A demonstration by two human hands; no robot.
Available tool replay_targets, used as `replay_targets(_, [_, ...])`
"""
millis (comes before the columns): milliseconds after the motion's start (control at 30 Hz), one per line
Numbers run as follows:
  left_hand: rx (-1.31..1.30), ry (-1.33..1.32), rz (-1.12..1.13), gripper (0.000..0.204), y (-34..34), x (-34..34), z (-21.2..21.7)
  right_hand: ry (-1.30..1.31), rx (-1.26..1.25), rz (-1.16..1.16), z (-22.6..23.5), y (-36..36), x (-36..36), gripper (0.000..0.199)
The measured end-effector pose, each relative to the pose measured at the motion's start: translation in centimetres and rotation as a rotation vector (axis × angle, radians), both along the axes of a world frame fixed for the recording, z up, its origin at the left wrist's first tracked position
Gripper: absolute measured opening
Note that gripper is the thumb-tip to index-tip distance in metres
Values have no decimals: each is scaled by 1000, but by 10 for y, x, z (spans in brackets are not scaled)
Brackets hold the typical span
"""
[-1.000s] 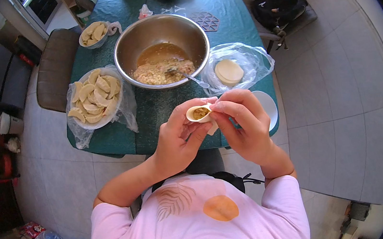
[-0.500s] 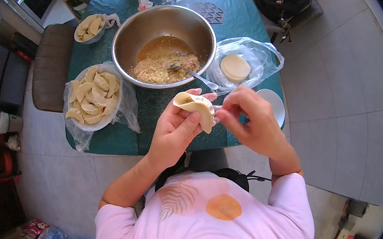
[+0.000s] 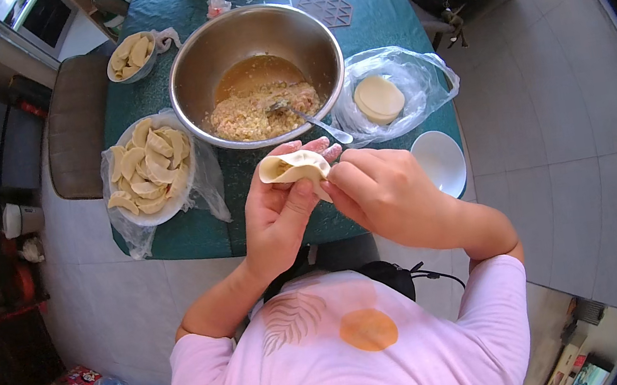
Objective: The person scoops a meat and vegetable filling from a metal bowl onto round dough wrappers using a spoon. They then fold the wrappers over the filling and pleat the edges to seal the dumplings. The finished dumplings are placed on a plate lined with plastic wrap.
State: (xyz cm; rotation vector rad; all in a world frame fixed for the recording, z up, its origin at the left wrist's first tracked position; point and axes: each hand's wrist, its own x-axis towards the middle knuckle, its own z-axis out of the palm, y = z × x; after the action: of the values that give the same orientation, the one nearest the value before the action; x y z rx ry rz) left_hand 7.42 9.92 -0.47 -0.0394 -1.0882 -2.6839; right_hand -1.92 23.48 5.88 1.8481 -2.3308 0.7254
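A half-closed dumpling (image 3: 296,169) rests in my left hand (image 3: 280,212), the thumb pressing its near side and the floury fingers behind it. Its left end still gapes, showing the hollow of the wrapper. My right hand (image 3: 386,190) pinches the dumpling's right edge between thumb and forefinger. Just beyond stands a large steel bowl (image 3: 182,92) with minced filling (image 3: 259,113) and a spoon (image 3: 325,126) leaning on its rim. A stack of round wrappers (image 3: 379,99) lies in a clear plastic bag (image 3: 425,72) to the right.
Finished dumplings (image 3: 149,163) fill a plastic-lined bowl at the left, with a smaller bowl of dumplings (image 3: 131,54) behind it. A white bowl (image 3: 441,163) sits by my right hand. The green-covered table (image 3: 190,243) ends close to me. A padded chair (image 3: 82,129) stands left.
My right hand has closed in on the dumpling and now pinches its edge. The dumpling has turned in my left hand, and its right side looks more folded. The view has shifted slightly.
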Motion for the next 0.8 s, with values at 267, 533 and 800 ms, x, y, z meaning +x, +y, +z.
replay_targets(267, [58, 0, 19, 39, -1, 2, 1, -94, 50, -82, 5, 1, 8, 21])
replay_targets(533, [5, 52, 35, 39, 0, 3, 0, -131, 32, 2, 10, 4, 3, 22])
replay_targets(800, [-109, 52, 110, 38, 4, 8, 0, -255, -254, -104, 6, -2, 14, 20])
